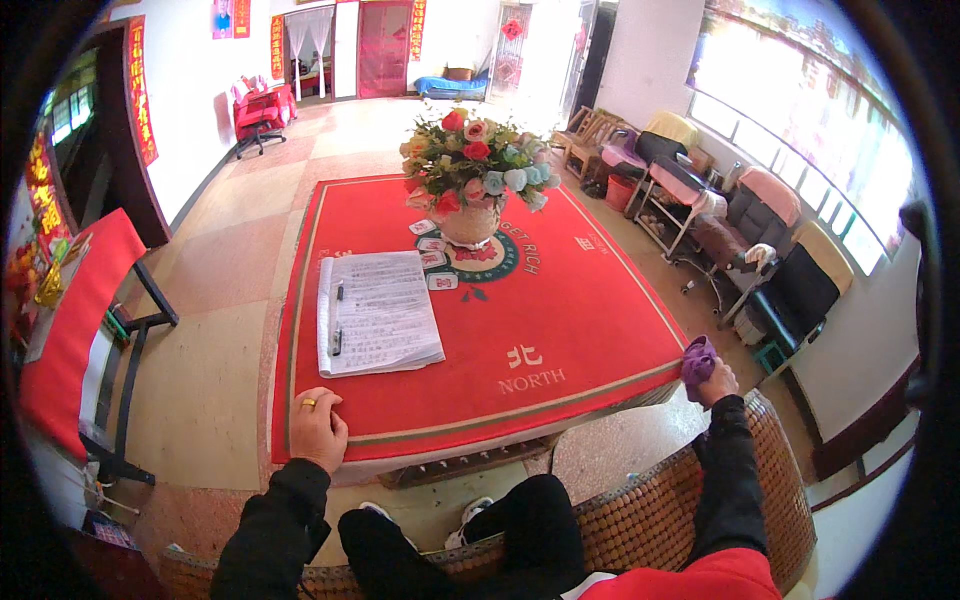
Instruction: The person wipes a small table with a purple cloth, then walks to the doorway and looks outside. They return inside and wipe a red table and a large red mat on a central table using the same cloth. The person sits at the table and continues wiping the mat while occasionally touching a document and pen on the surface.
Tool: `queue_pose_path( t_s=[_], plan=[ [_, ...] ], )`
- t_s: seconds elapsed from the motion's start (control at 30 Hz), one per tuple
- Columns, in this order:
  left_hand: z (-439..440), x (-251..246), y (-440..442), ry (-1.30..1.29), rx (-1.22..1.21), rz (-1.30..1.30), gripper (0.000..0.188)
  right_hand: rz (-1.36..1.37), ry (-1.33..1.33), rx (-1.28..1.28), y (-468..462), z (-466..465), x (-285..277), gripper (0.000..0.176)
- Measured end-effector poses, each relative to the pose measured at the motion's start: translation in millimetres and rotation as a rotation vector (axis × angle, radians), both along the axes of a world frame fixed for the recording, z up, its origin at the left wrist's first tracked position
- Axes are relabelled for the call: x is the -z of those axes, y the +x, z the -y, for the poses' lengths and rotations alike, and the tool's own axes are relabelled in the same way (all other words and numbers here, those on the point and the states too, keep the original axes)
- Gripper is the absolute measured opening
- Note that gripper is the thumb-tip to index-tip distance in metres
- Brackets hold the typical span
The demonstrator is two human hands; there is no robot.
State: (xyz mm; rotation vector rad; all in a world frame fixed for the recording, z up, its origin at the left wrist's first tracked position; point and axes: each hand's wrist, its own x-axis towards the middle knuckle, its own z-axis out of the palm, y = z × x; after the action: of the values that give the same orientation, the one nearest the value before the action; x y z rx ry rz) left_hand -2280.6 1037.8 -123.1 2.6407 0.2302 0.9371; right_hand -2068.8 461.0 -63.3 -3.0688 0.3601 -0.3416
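Observation:
My left hand [319, 431], with a gold-coloured ring on one finger, rests at the near left corner of a table covered by a red tablecloth [600, 300]. Its fingers curl down and the palm is hidden; nothing shows in it. At the near right corner my right hand [720, 386] grips a crumpled purple cloth [699, 358]. An open notebook [394, 315] with handwriting lies on the left part of the table, with two pens [337, 341] on its page. Behind it stands a woven vase [469, 223] of roses [480, 154], apparently artificial.
I sit on a seat with a beaded mat [637, 525], knees close to the table edge. A stand with a red cover [82, 315] is at left. Along the right wall are office chairs [795, 292], a small table [675, 180] and a red bucket [620, 193]. Tiled floor [214, 360] surrounds the table.

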Motion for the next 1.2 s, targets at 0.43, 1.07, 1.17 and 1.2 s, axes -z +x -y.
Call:
queue_pose_path(
  t_s=[0.43,1.07,1.17,1.2],
  plan=[
    [0,-2,2,0.000,0.019,-0.023,0.022,0.160,-0.062,-0.288,94,-93,18,0.050],
    [-2,1,0,-0.005,0.017,0.020,0.023,0.180,0.281,-0.386,51,-64,-11,0.050],
    [-2,1,0,0.002,0.022,0.018,0.023,0.256,0.427,-0.588,57,-112,-22,0.045],
    [-3,1,0,0.004,0.008,0.004,0.023,0.255,0.466,-0.674,59,-134,-24,0.045]
  ],
)
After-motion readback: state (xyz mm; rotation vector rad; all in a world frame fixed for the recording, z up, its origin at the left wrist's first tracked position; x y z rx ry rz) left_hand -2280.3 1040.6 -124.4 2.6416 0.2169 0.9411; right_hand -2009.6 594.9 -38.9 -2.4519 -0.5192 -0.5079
